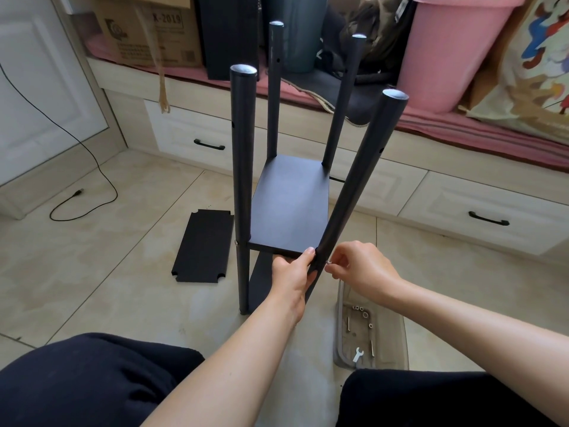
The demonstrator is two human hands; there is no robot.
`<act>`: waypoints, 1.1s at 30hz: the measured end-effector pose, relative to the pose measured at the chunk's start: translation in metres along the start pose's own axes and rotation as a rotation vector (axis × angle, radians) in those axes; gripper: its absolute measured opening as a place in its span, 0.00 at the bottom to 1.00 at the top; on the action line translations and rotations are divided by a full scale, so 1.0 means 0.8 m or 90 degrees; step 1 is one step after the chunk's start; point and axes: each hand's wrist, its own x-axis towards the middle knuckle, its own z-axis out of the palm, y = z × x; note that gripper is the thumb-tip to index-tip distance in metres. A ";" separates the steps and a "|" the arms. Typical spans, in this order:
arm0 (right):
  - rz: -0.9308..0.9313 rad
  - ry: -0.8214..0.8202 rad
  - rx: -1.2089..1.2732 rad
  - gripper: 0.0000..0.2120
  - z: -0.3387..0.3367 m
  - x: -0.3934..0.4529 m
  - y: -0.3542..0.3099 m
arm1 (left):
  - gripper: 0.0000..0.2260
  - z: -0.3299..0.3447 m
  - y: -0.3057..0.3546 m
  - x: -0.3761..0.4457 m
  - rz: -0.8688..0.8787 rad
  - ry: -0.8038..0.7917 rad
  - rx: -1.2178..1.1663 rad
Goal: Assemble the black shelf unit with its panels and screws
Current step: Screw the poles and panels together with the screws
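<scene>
While the half-built black shelf unit point(289, 208) stands upright on the beige tiled floor point(123, 288), between the person's dark-trousered knees and the cream drawer base of the window bench, both hands work at its near right corner. Four black round metal posts rise from it: the near left post point(242, 167) upright, the near right post point(354, 186) leaning to the right at its top, and two more behind. A flat black rectangular shelf panel point(291, 204) sits between the posts partway up, and the edge of a lower panel shows beneath it.

The left hand point(292, 272) grips the near right post just under the front right corner of the shelf panel, thumb and fingers curled around the tube. The right hand point(360, 266) is just beside that post on its right side, thumb and forefinger pinching a small silver screw point(328, 262) that touches the post; how deep it sits cannot be told.

To the left of the unit, a loose black shelf panel with notched corners point(204, 246) lies flat on the floor. Near the person's right knee lies a clear plastic bag point(391, 334) with small silver screws and washers point(361, 311) on it and a small silver flat wrench point(357, 354). A black cable point(101, 177) trails across the floor toward the left wall. On the bench stand a pink plastic bucket point(446, 53) and a brown cardboard box point(147, 32).
</scene>
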 end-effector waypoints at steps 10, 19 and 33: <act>-0.022 -0.005 0.059 0.06 0.003 0.000 0.004 | 0.15 0.000 0.001 0.000 -0.011 -0.001 -0.003; 0.040 -0.021 0.205 0.07 0.003 0.003 0.005 | 0.15 0.000 0.000 0.002 -0.018 -0.006 -0.020; 0.018 -0.023 0.119 0.13 0.002 0.002 0.007 | 0.17 0.001 -0.002 0.005 -0.015 -0.007 -0.041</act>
